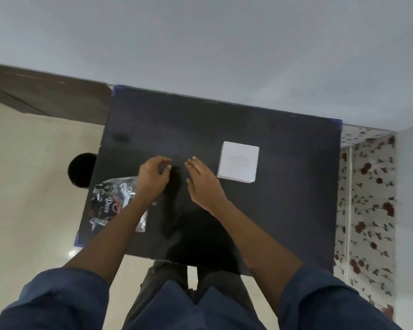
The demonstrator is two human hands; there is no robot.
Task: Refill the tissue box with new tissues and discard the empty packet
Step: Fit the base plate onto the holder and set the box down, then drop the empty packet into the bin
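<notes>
A white square tissue box stands on the black table, right of centre, with an oval slot on its top. A crumpled clear and black plastic packet lies at the table's left edge, partly under my left forearm. My left hand hovers over the table's middle with fingers curled and nothing visible in it. My right hand is beside it, fingers stretched out and apart, empty, a short way left of the box.
A round black bin stands on the pale tiled floor just left of the table. A grey wall runs behind the table. A floral curtain hangs at the right. Blue tape marks the table's corners.
</notes>
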